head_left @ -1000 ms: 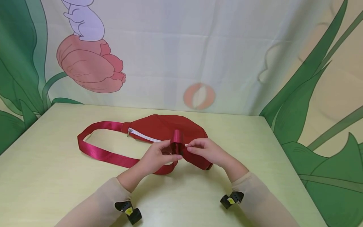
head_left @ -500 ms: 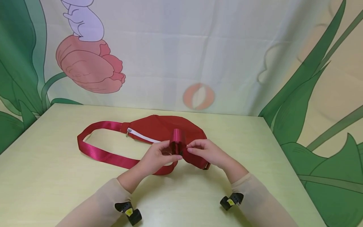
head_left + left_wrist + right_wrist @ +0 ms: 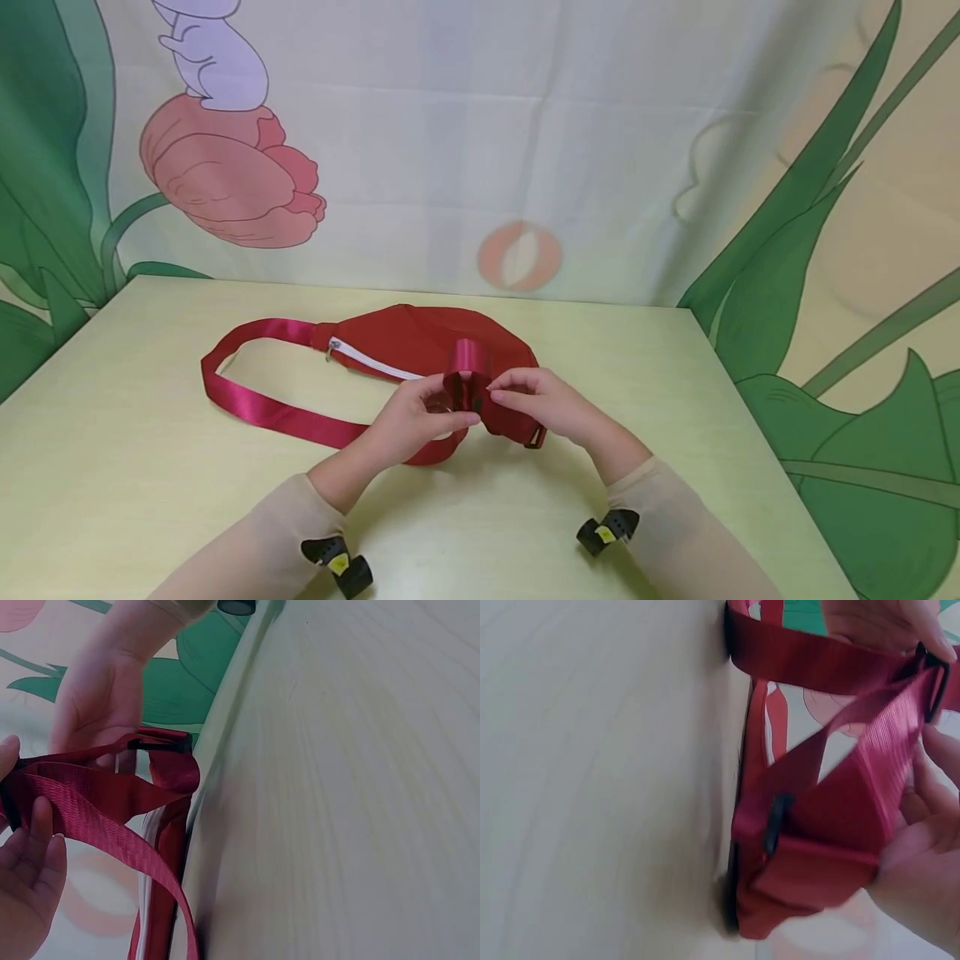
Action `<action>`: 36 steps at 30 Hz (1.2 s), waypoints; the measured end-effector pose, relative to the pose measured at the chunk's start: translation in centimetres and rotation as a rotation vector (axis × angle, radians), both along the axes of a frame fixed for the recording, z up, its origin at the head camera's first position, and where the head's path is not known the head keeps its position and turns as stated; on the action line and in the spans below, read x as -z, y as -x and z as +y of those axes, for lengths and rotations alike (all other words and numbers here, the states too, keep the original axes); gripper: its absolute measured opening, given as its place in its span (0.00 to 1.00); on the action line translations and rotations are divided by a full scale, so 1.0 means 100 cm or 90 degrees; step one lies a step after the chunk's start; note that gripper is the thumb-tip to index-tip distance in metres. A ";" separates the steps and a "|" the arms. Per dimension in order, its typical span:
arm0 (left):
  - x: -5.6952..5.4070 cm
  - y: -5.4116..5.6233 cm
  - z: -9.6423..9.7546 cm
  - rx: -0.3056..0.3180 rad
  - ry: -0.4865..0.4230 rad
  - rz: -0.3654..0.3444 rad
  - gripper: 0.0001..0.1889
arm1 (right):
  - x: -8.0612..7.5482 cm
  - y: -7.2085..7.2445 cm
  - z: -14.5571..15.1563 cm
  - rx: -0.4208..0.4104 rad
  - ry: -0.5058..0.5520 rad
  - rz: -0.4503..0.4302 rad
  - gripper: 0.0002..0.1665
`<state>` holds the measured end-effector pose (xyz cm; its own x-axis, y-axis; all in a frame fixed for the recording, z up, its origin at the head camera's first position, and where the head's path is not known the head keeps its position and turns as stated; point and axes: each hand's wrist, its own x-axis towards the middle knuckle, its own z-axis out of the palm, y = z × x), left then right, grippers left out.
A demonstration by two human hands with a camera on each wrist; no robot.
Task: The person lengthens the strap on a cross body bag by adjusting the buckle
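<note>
A red waist bag (image 3: pixel 420 333) with a white zip (image 3: pixel 375 360) lies on the table, and its dark red strap (image 3: pixel 277 414) loops out to the left. My left hand (image 3: pixel 408 421) grips a raised fold of the strap at a black slide buckle (image 3: pixel 936 686), thumb in front and fingers behind. Close on the other side of that fold, my right hand (image 3: pixel 543 400) pinches the strap between thumb and fingers. A second black buckle (image 3: pixel 777 823) hangs lower on a folded strap end beside the bag. The hands and folds partly hide the first buckle.
The pale table (image 3: pixel 180 517) runs back to a printed curtain (image 3: pixel 405 150) with leaves and a flower. A small black wrist camera (image 3: pixel 341 565) sits on the left sleeve, and another wrist camera (image 3: pixel 607 532) on the right.
The bag's right end and its hanging buckle shift slightly left. The raised strap fold tilts a little. Both hands keep nearly the same hold, and the whole head view drifts slightly.
</note>
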<state>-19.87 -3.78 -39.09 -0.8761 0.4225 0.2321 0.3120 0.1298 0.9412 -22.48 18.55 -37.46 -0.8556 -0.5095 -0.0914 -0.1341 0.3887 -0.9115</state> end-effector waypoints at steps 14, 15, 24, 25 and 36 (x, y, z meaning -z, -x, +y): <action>0.004 -0.001 0.001 -0.002 0.007 -0.007 0.16 | 0.001 -0.001 -0.003 -0.016 -0.005 0.007 0.16; 0.004 -0.001 0.001 0.000 0.007 -0.001 0.16 | 0.000 -0.001 -0.003 -0.018 -0.001 0.005 0.17; 0.001 -0.001 0.002 0.012 0.037 0.083 0.17 | -0.001 0.001 -0.008 -0.061 0.030 -0.035 0.20; 0.001 -0.001 0.002 0.014 0.039 0.095 0.17 | -0.002 0.002 -0.008 -0.065 0.038 -0.046 0.20; 0.004 -0.001 -0.001 -0.011 0.038 0.096 0.19 | -0.003 0.007 -0.004 -0.056 0.084 -0.100 0.15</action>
<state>-19.80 -3.85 -39.46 -0.8404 0.4241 0.3374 0.4469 0.1902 0.8742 -23.21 18.17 -37.11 -0.7876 -0.5982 -0.1481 -0.0141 0.2577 -0.9661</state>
